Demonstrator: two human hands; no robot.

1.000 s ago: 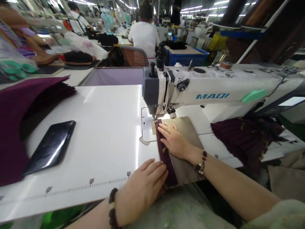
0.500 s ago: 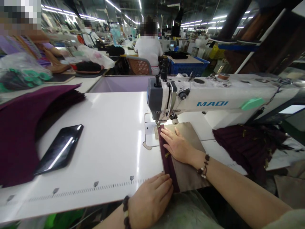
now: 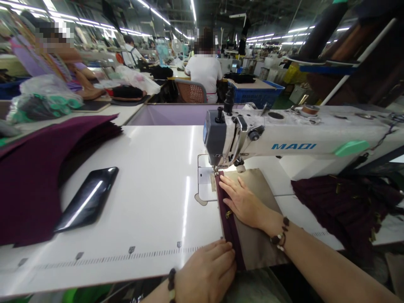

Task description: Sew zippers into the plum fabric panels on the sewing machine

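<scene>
A beige fabric piece with a maroon zipper strip along its left edge lies on the sewing machine table. The strip's far end sits at the presser foot of the sewing machine. My right hand rests flat on the fabric and strip just before the foot, fingers stretched out. A brass zipper pull shows beside it. At the near end, my left hand has its fingers together, closed on the strip's left edge; its thumb is hidden.
A black phone lies on the left beside stacked maroon fabric. More maroon zipper strips are heaped at the right. A co-worker in white sits ahead, near a blue crate.
The whole view has shifted, so things appear a little farther right and lower. Both hands keep about the same places on the fabric and strip.
</scene>
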